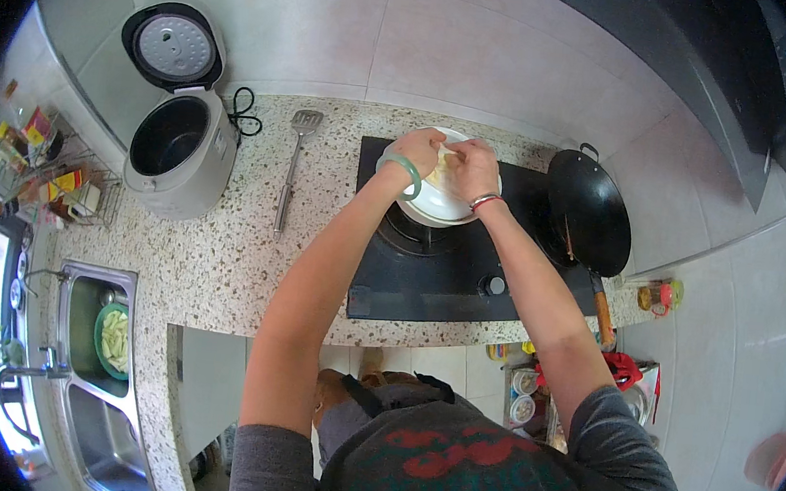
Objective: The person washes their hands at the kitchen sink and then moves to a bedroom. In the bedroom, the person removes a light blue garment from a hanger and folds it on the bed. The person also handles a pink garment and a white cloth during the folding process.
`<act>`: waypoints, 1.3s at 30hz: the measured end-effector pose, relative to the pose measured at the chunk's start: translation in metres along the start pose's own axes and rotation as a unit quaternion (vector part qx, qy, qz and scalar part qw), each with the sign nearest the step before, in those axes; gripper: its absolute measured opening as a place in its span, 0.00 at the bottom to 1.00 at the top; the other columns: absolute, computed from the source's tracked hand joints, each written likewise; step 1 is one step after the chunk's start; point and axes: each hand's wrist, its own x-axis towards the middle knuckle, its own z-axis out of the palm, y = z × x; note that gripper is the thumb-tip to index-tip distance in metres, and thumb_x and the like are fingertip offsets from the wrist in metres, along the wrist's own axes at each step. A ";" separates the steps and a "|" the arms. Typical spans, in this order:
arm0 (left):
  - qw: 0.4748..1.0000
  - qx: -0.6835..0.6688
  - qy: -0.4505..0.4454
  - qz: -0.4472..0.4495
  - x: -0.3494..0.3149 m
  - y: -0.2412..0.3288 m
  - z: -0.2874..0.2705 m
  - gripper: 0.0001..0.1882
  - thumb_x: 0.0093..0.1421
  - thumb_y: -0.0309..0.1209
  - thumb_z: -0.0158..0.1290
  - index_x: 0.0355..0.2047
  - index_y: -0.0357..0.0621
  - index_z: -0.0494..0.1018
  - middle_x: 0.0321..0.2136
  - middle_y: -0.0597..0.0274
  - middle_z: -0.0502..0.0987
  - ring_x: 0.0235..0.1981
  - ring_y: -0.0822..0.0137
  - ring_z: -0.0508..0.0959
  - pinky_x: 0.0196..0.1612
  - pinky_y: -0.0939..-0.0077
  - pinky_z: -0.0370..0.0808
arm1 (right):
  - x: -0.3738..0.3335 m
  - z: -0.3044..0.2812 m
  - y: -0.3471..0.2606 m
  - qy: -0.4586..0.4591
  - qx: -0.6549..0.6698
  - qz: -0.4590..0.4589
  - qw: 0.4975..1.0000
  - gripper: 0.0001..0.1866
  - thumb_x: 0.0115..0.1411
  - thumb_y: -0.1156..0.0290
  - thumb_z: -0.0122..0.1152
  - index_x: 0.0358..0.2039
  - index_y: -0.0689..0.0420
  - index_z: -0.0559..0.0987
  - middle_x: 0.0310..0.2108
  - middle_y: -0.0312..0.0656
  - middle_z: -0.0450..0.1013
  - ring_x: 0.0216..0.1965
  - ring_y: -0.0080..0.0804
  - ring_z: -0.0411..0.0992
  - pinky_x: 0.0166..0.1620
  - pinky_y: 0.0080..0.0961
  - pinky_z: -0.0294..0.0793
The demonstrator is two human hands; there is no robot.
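Over the left burner of the black gas stove stands a round white pot or bowl. My left hand, with a pale green bangle at the wrist, is over its left side, fingers curled inward. My right hand, wearing a bracelet, is over its right side with the fingers bent together. Pale yellowish matter shows between the hands, inside or above the white vessel. Both hands look closed, but their fingertips are partly hidden, and what they pinch is too small to name.
A black wok with a wooden handle sits on the right burner. Left of the stove lies a slotted metal spatula; beyond it an open rice cooker. A green basket of pale cut pieces is in the sink. A range hood overhangs the right.
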 end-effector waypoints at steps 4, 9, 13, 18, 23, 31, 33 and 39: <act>0.996 -0.051 0.067 0.009 -0.025 0.024 0.001 0.16 0.63 0.36 0.47 0.47 0.44 0.76 0.44 0.47 0.77 0.47 0.53 0.75 0.51 0.66 0.69 | -0.002 -0.038 -0.017 0.068 0.064 0.002 0.996 0.09 0.52 0.72 0.64 0.35 0.56 0.82 0.35 0.46 0.74 0.36 0.42 0.74 0.41 0.34 0.74; 0.951 -0.253 0.170 0.054 -0.089 0.054 0.004 0.22 0.65 0.43 0.47 0.56 0.46 0.69 0.52 0.49 0.71 0.57 0.55 0.67 0.61 0.67 0.59 | -0.046 -0.095 -0.078 0.043 0.191 0.009 0.981 0.08 0.56 0.72 0.62 0.36 0.58 0.82 0.40 0.46 0.75 0.32 0.39 0.74 0.39 0.30 0.74; 0.813 -0.567 0.121 -0.057 -0.166 0.065 0.025 0.23 0.67 0.34 0.46 0.61 0.44 0.62 0.56 0.54 0.68 0.55 0.66 0.67 0.57 0.75 0.64 | -0.124 -0.095 -0.094 -0.026 0.209 0.055 0.976 0.13 0.57 0.70 0.61 0.43 0.59 0.79 0.47 0.47 0.74 0.43 0.41 0.72 0.49 0.32 0.70; 0.715 -0.653 0.183 -0.169 -0.271 0.016 0.076 0.19 0.67 0.26 0.46 0.57 0.34 0.65 0.49 0.55 0.73 0.47 0.68 0.74 0.49 0.76 0.73 | -0.239 -0.065 -0.128 -0.079 0.092 -0.103 0.987 0.24 0.56 0.73 0.61 0.55 0.58 0.72 0.57 0.45 0.66 0.57 0.46 0.62 0.60 0.36 0.61; 0.677 -0.636 0.269 -0.255 -0.365 -0.022 0.103 0.13 0.62 0.30 0.55 0.46 0.37 0.74 0.39 0.61 0.77 0.38 0.74 0.76 0.40 0.80 0.74 | -0.319 -0.025 -0.139 -0.101 0.164 -0.021 0.981 0.18 0.55 0.78 0.59 0.48 0.56 0.78 0.52 0.41 0.71 0.51 0.41 0.66 0.55 0.32 0.66; 0.711 -0.566 0.302 -0.287 -0.437 -0.038 0.128 0.09 0.61 0.32 0.57 0.38 0.39 0.72 0.32 0.65 0.75 0.33 0.78 0.72 0.36 0.84 0.71 | -0.385 -0.011 -0.131 -0.155 0.220 0.064 0.961 0.17 0.55 0.80 0.61 0.46 0.57 0.79 0.49 0.40 0.74 0.44 0.32 0.70 0.37 0.20 0.74; 0.703 -0.579 0.296 -0.289 -0.444 -0.038 0.145 0.12 0.63 0.32 0.55 0.43 0.38 0.71 0.37 0.63 0.75 0.37 0.77 0.73 0.38 0.83 0.72 | -0.405 -0.002 -0.106 -0.149 0.244 0.089 0.954 0.18 0.56 0.80 0.60 0.49 0.58 0.78 0.50 0.43 0.73 0.46 0.29 0.71 0.44 0.20 0.73; 0.722 -0.615 0.240 -0.206 -0.455 -0.042 0.191 0.25 0.65 0.31 0.51 0.60 0.37 0.60 0.53 0.55 0.69 0.53 0.68 0.69 0.56 0.75 0.66 | -0.448 0.019 -0.062 -0.126 0.270 0.182 0.937 0.20 0.60 0.79 0.57 0.54 0.62 0.73 0.53 0.45 0.71 0.51 0.28 0.70 0.53 0.23 0.68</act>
